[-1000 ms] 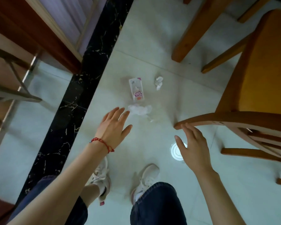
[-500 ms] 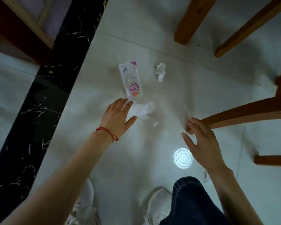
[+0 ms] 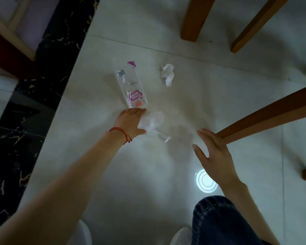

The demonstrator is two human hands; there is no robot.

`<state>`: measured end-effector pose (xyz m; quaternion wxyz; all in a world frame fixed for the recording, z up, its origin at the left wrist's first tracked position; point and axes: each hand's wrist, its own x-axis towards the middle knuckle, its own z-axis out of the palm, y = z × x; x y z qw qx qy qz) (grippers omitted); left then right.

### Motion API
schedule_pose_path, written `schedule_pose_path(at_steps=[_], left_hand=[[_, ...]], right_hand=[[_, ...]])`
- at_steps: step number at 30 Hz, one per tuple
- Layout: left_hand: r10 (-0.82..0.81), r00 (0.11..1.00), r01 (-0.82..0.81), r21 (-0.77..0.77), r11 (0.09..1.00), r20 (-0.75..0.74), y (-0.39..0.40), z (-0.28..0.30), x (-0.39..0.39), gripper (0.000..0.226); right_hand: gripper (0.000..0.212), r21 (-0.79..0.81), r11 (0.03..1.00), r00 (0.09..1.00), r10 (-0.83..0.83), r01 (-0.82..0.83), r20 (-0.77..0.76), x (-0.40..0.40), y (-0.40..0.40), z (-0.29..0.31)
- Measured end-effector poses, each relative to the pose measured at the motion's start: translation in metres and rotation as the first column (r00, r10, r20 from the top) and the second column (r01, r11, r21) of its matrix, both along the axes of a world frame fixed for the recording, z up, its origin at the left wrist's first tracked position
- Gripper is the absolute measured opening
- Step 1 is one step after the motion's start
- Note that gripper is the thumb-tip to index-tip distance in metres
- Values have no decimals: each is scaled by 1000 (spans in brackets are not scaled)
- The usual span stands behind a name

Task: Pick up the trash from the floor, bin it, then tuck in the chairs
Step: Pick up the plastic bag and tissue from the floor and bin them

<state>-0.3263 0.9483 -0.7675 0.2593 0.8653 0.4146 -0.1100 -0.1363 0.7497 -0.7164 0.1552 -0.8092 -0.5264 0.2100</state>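
Three bits of trash lie on the floor [image 3: 193,106]; I judge pickup just starting, my left hand [image 3: 131,121] spread beside the tissue [image 3: 153,122], wrapper [image 3: 131,85] just beyond, right hand [image 3: 214,154] open, so next comes a pinch.

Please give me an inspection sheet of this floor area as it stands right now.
Surface: pale tiled floor, with a black marble strip on the left.
Job's things: clear plastic wrapper, crumpled tissue and a crumpled clear film lie on the floor; wooden chair legs on the right.
Clutter: round white lid near the right wrist.
Grippers: left hand is spread, fingertips at the wrapper's near end, holding nothing; right hand is open beside a chair leg.
Cables: nothing seen.
Surroundings: wooden frame top left; a bin is not in view.
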Motion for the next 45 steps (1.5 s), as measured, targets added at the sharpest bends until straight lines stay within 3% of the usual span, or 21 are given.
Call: schedule_pose_path(at_steps=[5, 9, 15, 18, 20, 23, 28, 34, 37, 45], left_hand=[[191, 980, -186, -106, 977, 48, -13, -14, 0, 63], [408, 901, -390, -137, 911, 146, -23, -15, 4, 26], [651, 727, -549, -385, 742, 219, -59, -6, 27, 59], [743, 647, -551, -570, 610, 171, -86, -5, 41, 49], [756, 639, -511, -657, 554, 140, -104, -5, 49, 36], [748, 654, -462, -722, 515, 115, -127, -6, 60, 32], [795, 601, -421, -811, 405, 85, -145, -10, 71, 27], [768, 631, -428, -777, 461, 108, -151, -19, 76, 36], [734, 673, -417, -774, 477, 89, -156, -21, 73, 36], [714, 693, -403, -767, 499, 100, -166, -18, 70, 31]], right_hand=[[45, -33, 999, 999, -31, 30, -32, -4, -11, -2], [43, -15, 998, 997, -62, 61, -44, -4, -21, -10], [42, 24, 984, 978, -174, 178, -118, 0, -41, -16], [42, 63, 952, 942, -283, 298, -179, 6, -56, -17], [42, 64, 921, 908, -366, 385, -202, 10, -70, -18], [43, 59, 869, 860, -474, 492, -190, 17, -93, -20], [43, 23, 756, 747, -642, 655, -172, 35, -137, -23], [47, -80, 632, 625, -775, 771, -97, 40, -184, -36], [46, -112, 590, 576, -807, 800, -131, 28, -191, -49], [30, -28, 577, 568, -810, 816, -148, 17, -170, -69]])
